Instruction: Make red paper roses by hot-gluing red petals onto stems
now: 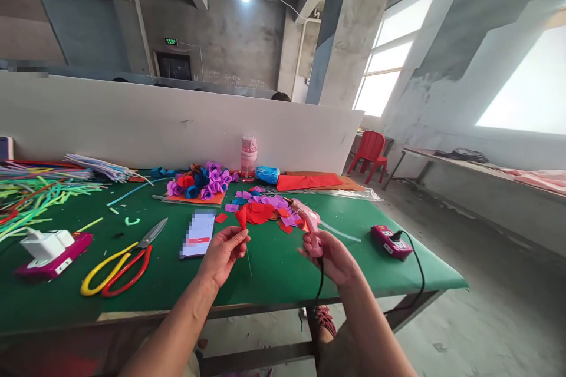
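My left hand [227, 250] is closed, pinching a small rolled red paper piece [241, 217] upright between thumb and fingertips. A thin strand hangs below those fingers. In my right hand [329, 253] is a pink hot glue gun [308, 219], gripped by its handle, its nozzle pointing left toward the red piece but apart from it. A clear glue stick [340, 232] sticks out of the gun's back. Loose red paper petals [260, 212] and purple paper petals [289, 203] lie on the table behind both hands.
The green table [274, 259] holds scissors [128, 262], a phone [197, 234], finished paper flowers [203, 181], a pink bottle [248, 158] and pipe cleaners [48, 191]. The gun's black cord drops past the front edge. Two power strips [391, 241] stand at the sides; a white partition [177, 123] rises behind.
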{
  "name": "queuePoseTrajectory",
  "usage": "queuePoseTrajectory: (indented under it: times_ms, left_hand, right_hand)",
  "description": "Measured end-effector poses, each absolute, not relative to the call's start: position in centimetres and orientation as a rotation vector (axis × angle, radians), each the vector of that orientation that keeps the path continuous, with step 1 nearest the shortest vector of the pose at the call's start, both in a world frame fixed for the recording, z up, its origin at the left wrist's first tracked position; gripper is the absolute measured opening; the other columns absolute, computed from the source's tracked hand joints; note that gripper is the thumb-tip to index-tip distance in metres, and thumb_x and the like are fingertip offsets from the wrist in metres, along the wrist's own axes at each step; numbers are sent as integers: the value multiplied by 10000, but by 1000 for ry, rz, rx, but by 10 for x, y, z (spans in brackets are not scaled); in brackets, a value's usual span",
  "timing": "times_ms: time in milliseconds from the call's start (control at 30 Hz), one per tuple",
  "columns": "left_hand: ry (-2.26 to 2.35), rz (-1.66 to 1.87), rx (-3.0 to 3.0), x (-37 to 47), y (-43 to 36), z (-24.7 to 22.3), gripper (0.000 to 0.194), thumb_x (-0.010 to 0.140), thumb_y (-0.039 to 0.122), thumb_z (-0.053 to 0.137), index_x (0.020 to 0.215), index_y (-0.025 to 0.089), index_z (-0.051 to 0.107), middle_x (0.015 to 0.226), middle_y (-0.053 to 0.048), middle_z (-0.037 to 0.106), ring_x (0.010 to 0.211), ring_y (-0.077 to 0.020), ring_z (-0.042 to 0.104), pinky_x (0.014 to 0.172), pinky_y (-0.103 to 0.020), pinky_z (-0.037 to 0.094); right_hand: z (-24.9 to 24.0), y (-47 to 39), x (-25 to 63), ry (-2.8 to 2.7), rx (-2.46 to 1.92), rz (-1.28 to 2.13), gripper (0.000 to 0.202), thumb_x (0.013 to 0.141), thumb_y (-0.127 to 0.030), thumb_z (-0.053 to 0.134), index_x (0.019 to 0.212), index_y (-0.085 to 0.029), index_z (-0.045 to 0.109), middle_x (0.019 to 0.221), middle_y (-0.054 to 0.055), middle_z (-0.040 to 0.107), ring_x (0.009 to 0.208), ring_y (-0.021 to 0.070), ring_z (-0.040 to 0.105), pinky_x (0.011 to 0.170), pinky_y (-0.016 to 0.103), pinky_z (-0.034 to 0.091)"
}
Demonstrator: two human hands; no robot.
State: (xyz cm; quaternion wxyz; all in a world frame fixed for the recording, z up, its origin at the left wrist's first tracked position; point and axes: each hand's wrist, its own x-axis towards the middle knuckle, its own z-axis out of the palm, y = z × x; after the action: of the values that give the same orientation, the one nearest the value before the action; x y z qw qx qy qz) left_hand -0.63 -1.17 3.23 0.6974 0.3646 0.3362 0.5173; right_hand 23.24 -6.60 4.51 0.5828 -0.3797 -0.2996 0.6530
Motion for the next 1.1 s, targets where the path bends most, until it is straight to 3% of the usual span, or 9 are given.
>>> queuePoseTrajectory:
  times_ms: [133, 300, 467, 667, 833, 1000, 1100]
  left_hand:
    - [762, 1175, 809, -6, -14, 32, 251, 578, 259, 816, 684, 133, 627, 632, -3, 630, 483, -50, 488, 436, -171, 368]
    - [743, 1206, 813, -9, -14, 31, 242, 587, 256, 812, 703, 138, 635, 657, -4, 636, 506, -55, 503, 457, -177, 375]
    - [759, 1244, 808, -11, -11, 30, 233, 595, 267, 804, 701, 141, 639, 656, -5, 635, 507, -58, 502, 470, -187, 377]
    - [767, 1279, 843, -10, -11, 30, 212, 620, 285, 782, 711, 145, 651, 654, -7, 632, 506, -57, 491, 484, -196, 372]
    - [769, 1281, 866, -8, -11, 29, 204, 633, 290, 772, 712, 148, 649, 663, -17, 638, 518, -64, 487, 487, -203, 367]
    - [781, 1283, 872, -6, -12, 31, 216, 618, 293, 778, 705, 147, 645, 660, -11, 630, 515, -66, 485, 493, -209, 369]
    - [796, 1279, 877, -5, -13, 33, 223, 614, 299, 779, 693, 146, 637, 649, -5, 618, 510, -68, 485, 499, -215, 372]
  right_hand:
    - [44, -60, 199, -522, -693, 1680, 238, 801, -387, 607, 777, -150, 605, 623, -10, 537, 463, 70, 454, 430, 181, 464]
    - [50, -68, 175, -768, -637, 1534, 300, 821, -423, 577, 1018, -198, 602, 760, 15, 629, 423, 65, 398, 400, 202, 395]
    - [61, -81, 164, -1091, -904, 1199, 359, 862, -479, 523, 1032, -172, 597, 641, -5, 592, 439, 71, 415, 427, 205, 343]
    - [56, -85, 158, -1393, -1063, 838, 365, 917, -459, 419, 1175, -207, 469, 924, 43, 637, 459, 65, 436, 455, 219, 394]
    - [55, -87, 160, -1481, -1123, 751, 385, 934, -441, 370, 1223, -194, 429, 850, 44, 642, 442, 76, 431, 436, 213, 400]
    - [52, -87, 164, -1550, -1172, 659, 284, 937, -405, 383, 1085, -196, 505, 747, 21, 616, 459, 86, 451, 440, 206, 381]
    - [51, -88, 163, -1569, -1181, 619, 308, 934, -387, 396, 1158, -199, 492, 740, 25, 614, 498, 106, 475, 454, 214, 375]
